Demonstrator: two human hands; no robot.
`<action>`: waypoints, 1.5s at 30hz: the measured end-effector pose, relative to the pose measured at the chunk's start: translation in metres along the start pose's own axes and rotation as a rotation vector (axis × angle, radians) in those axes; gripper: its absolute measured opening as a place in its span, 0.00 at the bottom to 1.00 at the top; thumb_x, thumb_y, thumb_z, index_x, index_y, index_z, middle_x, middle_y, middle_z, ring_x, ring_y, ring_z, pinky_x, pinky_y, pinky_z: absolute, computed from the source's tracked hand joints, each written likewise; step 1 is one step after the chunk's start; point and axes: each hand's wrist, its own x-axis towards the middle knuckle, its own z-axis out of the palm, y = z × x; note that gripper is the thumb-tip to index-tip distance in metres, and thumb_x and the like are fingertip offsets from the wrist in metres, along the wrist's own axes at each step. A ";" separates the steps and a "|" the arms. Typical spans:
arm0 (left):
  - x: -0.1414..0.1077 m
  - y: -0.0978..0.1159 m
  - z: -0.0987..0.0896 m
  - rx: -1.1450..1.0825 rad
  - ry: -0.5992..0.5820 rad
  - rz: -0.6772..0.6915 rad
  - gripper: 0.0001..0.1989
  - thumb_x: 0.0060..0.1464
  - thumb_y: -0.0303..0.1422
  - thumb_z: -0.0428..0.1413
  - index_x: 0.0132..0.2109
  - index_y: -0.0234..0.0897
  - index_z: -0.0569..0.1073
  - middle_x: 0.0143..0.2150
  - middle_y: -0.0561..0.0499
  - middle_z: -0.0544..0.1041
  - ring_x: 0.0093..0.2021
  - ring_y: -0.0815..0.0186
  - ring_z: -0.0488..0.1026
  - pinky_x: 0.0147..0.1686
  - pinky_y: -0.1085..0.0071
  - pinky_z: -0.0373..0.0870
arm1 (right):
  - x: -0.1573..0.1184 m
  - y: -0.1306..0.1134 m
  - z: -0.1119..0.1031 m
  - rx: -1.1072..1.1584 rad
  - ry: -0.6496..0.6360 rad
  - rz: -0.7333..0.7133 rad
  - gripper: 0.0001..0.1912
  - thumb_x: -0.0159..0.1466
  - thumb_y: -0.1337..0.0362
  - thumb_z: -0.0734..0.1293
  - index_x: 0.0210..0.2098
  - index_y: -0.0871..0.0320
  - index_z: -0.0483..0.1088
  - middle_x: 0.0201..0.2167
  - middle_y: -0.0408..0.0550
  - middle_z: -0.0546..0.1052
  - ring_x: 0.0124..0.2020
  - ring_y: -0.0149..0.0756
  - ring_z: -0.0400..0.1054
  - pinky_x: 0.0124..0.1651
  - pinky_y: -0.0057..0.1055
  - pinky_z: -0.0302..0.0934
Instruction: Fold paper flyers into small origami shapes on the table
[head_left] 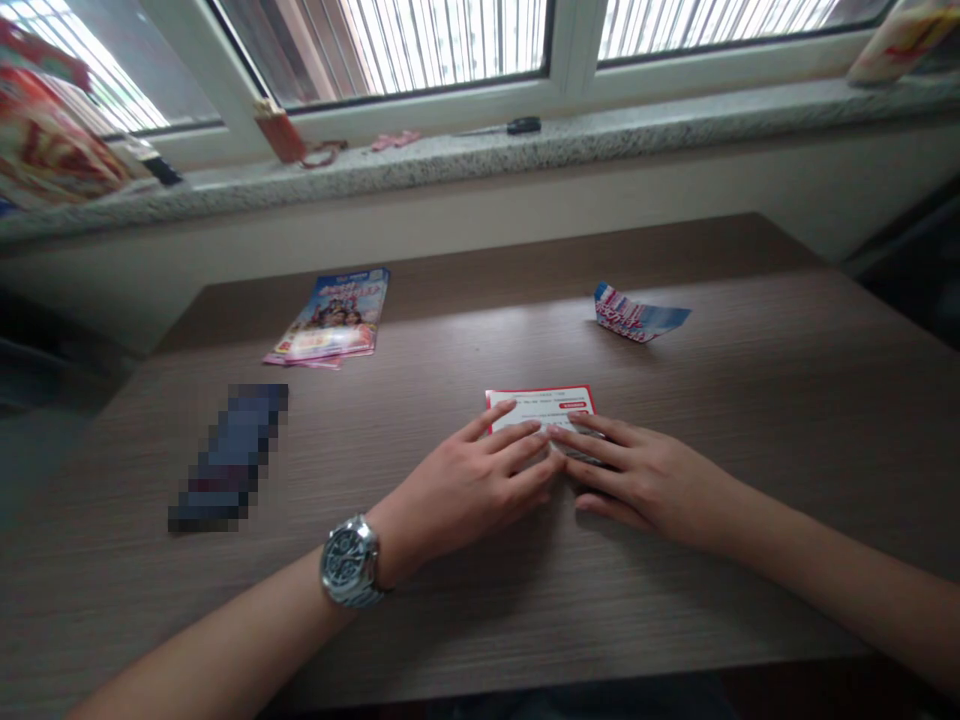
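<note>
A small white printed paper with a red border [541, 408] lies on the brown wooden table [420, 620], its lower part hidden under my fingers. My left hand [480, 475], with a metal watch [350, 562] on the wrist, rests on the paper's left side, fingers stretched out. From the right, my right hand [645, 475] lies over the other side with its fingers spread. The fingertips of both hands come together near the paper's middle. Neither hand grips anything.
Printed leaflets [334, 315] lie stacked at the back left. A folded leaflet [637, 315] stands at the back right. Left of my hands is a dark pixelated object [229, 460]. A stone windowsill [450, 165] behind the table carries a red packet [280, 133] and other small items.
</note>
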 end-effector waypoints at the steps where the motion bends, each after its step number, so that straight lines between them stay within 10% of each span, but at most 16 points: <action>1: -0.002 0.001 0.002 -0.011 -0.008 -0.004 0.20 0.72 0.37 0.47 0.66 0.37 0.66 0.64 0.45 0.73 0.67 0.58 0.68 0.73 0.50 0.53 | 0.000 0.000 0.000 -0.002 -0.003 0.001 0.19 0.66 0.62 0.71 0.56 0.60 0.76 0.64 0.56 0.72 0.66 0.57 0.64 0.64 0.53 0.67; 16: -0.034 -0.018 -0.001 -0.221 -0.141 0.005 0.26 0.70 0.40 0.51 0.70 0.36 0.63 0.74 0.44 0.57 0.74 0.56 0.55 0.73 0.58 0.54 | -0.003 0.001 0.000 -0.022 -0.041 0.017 0.25 0.70 0.59 0.68 0.64 0.61 0.69 0.66 0.55 0.70 0.66 0.56 0.64 0.64 0.53 0.66; 26: -0.055 -0.030 -0.013 -0.263 -0.072 -0.077 0.18 0.70 0.33 0.51 0.63 0.45 0.73 0.68 0.49 0.69 0.68 0.58 0.66 0.68 0.56 0.63 | -0.003 0.001 0.000 -0.036 -0.036 0.016 0.23 0.70 0.58 0.67 0.62 0.61 0.71 0.65 0.54 0.71 0.66 0.56 0.64 0.64 0.52 0.66; 45: -0.025 -0.008 -0.013 -0.304 -0.178 -0.043 0.25 0.67 0.47 0.52 0.66 0.44 0.69 0.71 0.43 0.63 0.71 0.49 0.59 0.72 0.48 0.52 | 0.016 0.024 -0.008 -0.095 -0.079 0.104 0.23 0.73 0.55 0.62 0.63 0.54 0.71 0.68 0.60 0.67 0.68 0.56 0.60 0.68 0.56 0.57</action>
